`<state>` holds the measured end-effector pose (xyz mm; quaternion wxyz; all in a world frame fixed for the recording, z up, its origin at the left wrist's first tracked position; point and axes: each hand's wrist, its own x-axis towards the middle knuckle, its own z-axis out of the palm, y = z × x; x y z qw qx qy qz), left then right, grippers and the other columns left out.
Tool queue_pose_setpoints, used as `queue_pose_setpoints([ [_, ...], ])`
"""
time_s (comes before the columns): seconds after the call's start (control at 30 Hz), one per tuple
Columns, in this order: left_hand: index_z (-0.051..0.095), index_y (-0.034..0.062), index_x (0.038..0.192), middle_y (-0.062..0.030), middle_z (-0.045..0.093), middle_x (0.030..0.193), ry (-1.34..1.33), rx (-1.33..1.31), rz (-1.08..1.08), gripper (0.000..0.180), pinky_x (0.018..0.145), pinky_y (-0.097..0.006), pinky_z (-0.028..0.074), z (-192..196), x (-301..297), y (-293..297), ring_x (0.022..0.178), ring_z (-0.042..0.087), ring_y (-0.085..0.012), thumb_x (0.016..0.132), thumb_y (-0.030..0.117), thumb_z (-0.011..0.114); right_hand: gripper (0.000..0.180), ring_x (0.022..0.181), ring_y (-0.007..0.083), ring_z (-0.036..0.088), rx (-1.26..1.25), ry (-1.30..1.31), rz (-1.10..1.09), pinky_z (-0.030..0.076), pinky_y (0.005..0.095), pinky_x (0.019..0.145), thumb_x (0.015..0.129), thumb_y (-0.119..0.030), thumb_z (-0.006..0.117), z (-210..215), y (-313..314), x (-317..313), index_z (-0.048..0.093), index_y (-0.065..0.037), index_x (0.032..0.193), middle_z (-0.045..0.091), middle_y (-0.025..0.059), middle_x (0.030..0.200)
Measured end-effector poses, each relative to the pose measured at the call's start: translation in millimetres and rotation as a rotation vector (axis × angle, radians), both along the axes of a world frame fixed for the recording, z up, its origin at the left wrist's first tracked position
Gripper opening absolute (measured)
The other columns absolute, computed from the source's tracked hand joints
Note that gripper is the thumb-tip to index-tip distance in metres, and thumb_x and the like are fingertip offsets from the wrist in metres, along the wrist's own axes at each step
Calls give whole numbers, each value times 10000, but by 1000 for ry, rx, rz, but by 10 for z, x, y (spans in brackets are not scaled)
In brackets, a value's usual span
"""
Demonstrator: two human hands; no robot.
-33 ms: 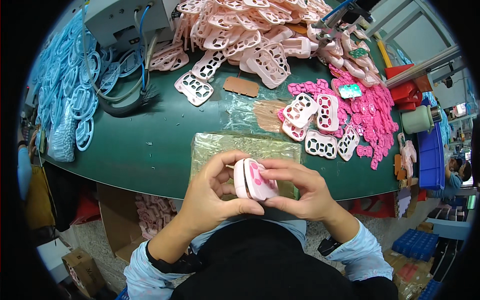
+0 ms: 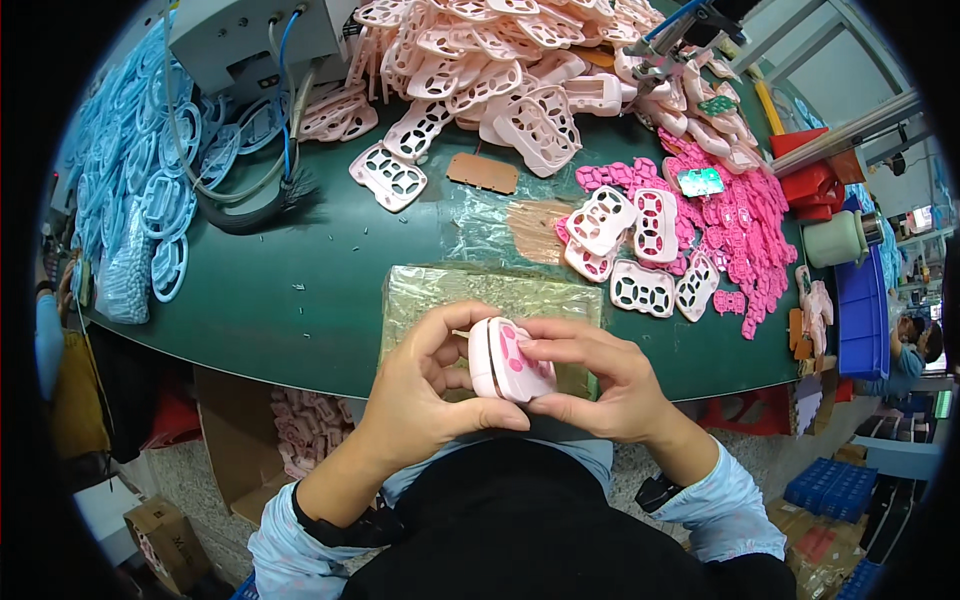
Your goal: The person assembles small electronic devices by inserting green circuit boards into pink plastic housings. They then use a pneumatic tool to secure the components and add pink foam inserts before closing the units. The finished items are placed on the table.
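Between both hands is a pale pink plastic casing [image 2: 512,378] with bright pink buttons on its right-facing side, tilted on edge. A dark seam runs between its two halves. My left hand [image 2: 420,385] grips the rear half, thumb along the lower edge and fingers behind. My right hand [image 2: 615,385] presses the button side with its fingers, the thumb at the lower corner. Below the hands lies a tape-wrapped, yellowish block [image 2: 430,295] on the green table [image 2: 310,330]. What is inside the casing is hidden.
Pale pink shells [image 2: 470,60] are heaped at the back. Bright pink button pieces [image 2: 740,240] pile at right, beside several loose pale faceplates [image 2: 642,288]. Blue plastic frames [image 2: 165,210] stack at left, near a grey machine box [image 2: 250,45]. A brown board [image 2: 482,173] lies mid-table.
The dark seam between the casing's halves looks slightly narrower. Both hands keep nearly the same place and grip.
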<state>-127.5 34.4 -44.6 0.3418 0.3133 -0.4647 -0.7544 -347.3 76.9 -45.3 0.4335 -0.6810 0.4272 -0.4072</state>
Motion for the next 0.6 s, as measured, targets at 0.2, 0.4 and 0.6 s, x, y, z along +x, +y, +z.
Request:
queue_pose_setpoints([
  [0.2, 440, -38, 1343, -163, 599, 1205, -68, 24, 17, 665, 899, -330, 542, 82, -93, 56, 1069, 632, -201, 779, 21, 788, 489, 1131, 332, 590, -312, 322, -60, 496, 395, 926, 713, -61, 795, -25, 3, -2, 664, -65, 1184, 580, 193, 1284],
  [0.4, 510, 20, 1318, -148, 647, 1167, -410, -472, 8, 492, 1010, -437, 464, -172, -21, 75, 1046, 657, -247, 849, -22, 652, 440, 1156, 333, 572, -247, 379, -149, 511, 407, 890, 760, -106, 770, 121, -44, 12, 640, -26, 1173, 569, 170, 1296],
  [0.6, 578, 22, 1262, -135, 665, 1177, -455, -795, -103, 479, 1110, -506, 355, -140, 150, -28, 1108, 635, -331, 800, 11, 704, 390, 954, 312, 668, -306, 367, -13, 534, 383, 850, 784, -111, 760, -25, -85, -43, 648, -11, 1144, 681, 144, 1081],
])
